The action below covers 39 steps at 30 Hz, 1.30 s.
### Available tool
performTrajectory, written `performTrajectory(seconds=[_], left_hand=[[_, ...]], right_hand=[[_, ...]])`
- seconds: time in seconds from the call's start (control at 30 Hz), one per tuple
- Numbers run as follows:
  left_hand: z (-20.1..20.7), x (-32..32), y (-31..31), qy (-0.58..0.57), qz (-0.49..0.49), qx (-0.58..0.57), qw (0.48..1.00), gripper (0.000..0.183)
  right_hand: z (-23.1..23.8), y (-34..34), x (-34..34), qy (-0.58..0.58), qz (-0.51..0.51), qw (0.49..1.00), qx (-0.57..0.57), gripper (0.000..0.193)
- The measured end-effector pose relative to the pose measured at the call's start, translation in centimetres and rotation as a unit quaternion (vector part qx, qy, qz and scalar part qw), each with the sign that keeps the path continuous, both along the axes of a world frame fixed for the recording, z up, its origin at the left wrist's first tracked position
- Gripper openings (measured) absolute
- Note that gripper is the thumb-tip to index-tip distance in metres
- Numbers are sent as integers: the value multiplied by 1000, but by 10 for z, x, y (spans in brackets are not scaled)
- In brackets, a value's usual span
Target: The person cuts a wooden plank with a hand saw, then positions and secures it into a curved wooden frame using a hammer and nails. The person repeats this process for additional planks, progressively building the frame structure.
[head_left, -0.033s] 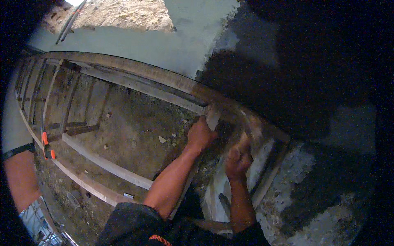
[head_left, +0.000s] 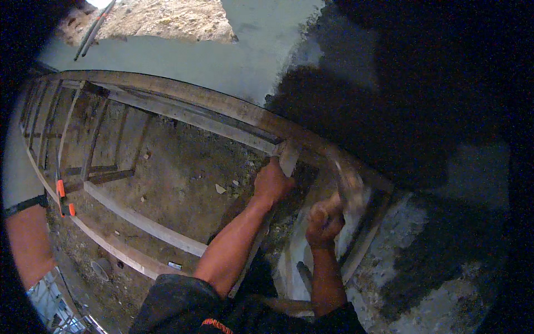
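Note:
My left hand (head_left: 272, 182) is closed round a short wooden piece (head_left: 288, 159), at the inner corner of a long timber frame (head_left: 194, 121). My right hand (head_left: 325, 224) grips what looks like a hammer (head_left: 349, 186). Its upper end is smeared by motion, just right of the wooden piece, and a dark handle end (head_left: 303, 273) shows below the fist. Beneath the right hand lies a pale board (head_left: 290, 261) within the frame's right end. Whether the hammer touches the wood, I cannot tell.
Crosspieces (head_left: 92, 136) divide the frame at the left. A dark bar with orange parts (head_left: 60, 188) rests on its near left rail (head_left: 111, 244). Beyond stands a grey-green wall (head_left: 167, 58); dark shadow covers the right. Small stones (head_left: 220, 190) lie on the dirt.
The blurred upper end of the hammer has swung slightly to the right and shows lighter. My left hand and the wooden piece have stayed in place.

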<state>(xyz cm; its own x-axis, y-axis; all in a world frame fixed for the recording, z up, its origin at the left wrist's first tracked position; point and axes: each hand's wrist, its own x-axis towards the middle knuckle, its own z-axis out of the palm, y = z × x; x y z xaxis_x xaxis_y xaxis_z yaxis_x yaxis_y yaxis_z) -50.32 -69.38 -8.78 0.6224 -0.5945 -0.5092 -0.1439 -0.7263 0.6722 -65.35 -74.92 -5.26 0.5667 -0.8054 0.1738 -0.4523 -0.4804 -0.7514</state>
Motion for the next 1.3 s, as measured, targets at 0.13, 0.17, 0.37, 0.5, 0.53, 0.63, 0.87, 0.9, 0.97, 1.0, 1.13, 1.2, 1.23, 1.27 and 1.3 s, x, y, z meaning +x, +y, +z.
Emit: performTrajectory(seconds=[0.13,0.17,0.37,0.5,0.53,0.63,0.87,0.9,0.97,1.0,1.13,1.2,1.23,1.27,1.3], left_hand=[[-2,1,-1,-17,11,-7,1000,67],[-3,3,-1,-15,10,-1,1000,67],[-7,4,-3,-2,28,4,1000,69],[-12,3,-8,-14,16,15,1000,72],[-12,4,-8,-19,13,19,1000,73],[-13,3,-7,-5,2,40,999,74],[-14,3,-6,-12,5,22,1000,76],[-15,3,-5,-18,9,19,1000,76],[-15,3,-5,-16,14,10,1000,75],[-15,3,-5,-13,19,4,1000,74],[-15,3,-6,3,-19,77,997,71],[-15,3,-6,-5,9,27,1000,69],[-15,2,-6,-7,16,9,1000,68],[-15,2,-7,-11,9,16,1000,67],[-14,0,-4,-1,-2,28,1000,65]], right_hand=[[-6,5,6,196,-13,978,76,39],[-8,7,7,243,-16,965,96,39],[-12,8,8,-118,-22,990,-70,38],[-9,3,16,111,25,992,56,41],[-8,0,19,84,15,993,83,43],[-6,0,21,62,-25,998,14,46],[-9,-3,17,38,-36,997,-60,42],[-10,-5,18,30,-25,997,-68,42],[-11,-9,23,119,8,993,2,42],[-11,-8,24,207,29,974,81,42],[-6,-6,27,93,-41,994,43,45],[-2,-1,26,291,-43,948,121,47],[1,2,25,264,-51,955,128,49],[3,4,25,231,-52,963,129,50],[7,7,24,204,-71,971,104,52]])
